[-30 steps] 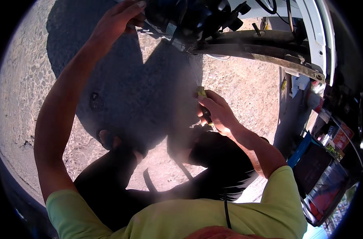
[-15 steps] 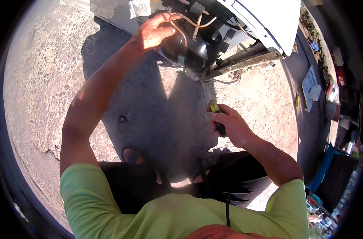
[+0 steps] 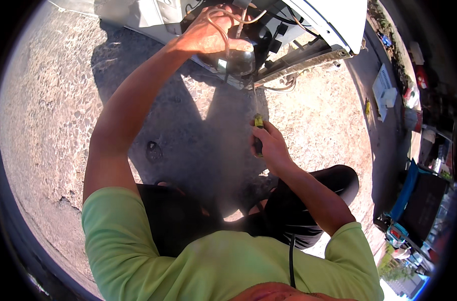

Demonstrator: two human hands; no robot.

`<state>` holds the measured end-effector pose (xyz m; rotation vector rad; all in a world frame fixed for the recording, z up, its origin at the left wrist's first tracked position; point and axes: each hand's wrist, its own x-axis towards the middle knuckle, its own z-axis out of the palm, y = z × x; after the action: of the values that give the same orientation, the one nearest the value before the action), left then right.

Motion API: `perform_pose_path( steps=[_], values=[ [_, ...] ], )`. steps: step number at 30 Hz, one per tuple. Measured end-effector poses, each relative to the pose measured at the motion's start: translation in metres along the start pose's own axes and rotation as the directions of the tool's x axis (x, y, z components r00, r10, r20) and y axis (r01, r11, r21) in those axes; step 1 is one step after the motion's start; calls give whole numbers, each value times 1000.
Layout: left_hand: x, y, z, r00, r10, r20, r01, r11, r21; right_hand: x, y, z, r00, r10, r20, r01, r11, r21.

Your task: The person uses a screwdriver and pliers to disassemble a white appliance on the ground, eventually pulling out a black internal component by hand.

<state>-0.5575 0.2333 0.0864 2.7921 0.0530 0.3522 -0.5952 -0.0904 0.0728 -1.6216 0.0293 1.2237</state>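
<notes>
Person, seen from above, at the open base of a white sheet-metal cabinet point(image 3: 334, 25). Landmark: the glossy black dome-shaped compressor point(image 3: 242, 64), sitting inside that base.

L hand point(image 3: 213, 37): over the compressor's top, thumb along its near side, fingers part-curled; a bent copper-coloured tube point(image 3: 225, 37) crosses the hand. Fingertips hidden, so can't tell if it has hold of anything.

R hand point(image 3: 271, 143): below the compressor, wrapped closed round a yellow-and-black-handled screwdriver point(image 3: 259, 123), shaft pointing up at the compressor's lower edge. Tip is small & in glare; prob. at the mount, can't tell if seated.

Progress, approx.: compressor is in place, not lifted out; tube seems to have 1 loose end; whatever fastening is at the tip looks not yet dealt with.

Surface: rough, pale stony paving point(image 3: 48, 100), w/ hard shadow below the compressor. Room: outdoors, sunny; rusty metal rail point(image 3: 303, 66) right of the compressor; farther right, a white slatted panel point(image 3: 381, 88) & a dark bag w/ blue edge point(image 3: 424, 200).
</notes>
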Motion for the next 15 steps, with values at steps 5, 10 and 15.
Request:
perform_pose_path(
  steps=[5,10,15],
  values=[
    [4,-4,3,1000,8,-23,-7,1000,28,5,0,26,997,-14,-78,22,994,103],
    [10,-3,2,999,19,32,-19,1000,13,12,11,51,991,48,-122,-19,973,229],
    [8,-6,1,998,25,64,-25,1000,-5,18,16,67,997,-20,-79,37,975,219]
  ],
)
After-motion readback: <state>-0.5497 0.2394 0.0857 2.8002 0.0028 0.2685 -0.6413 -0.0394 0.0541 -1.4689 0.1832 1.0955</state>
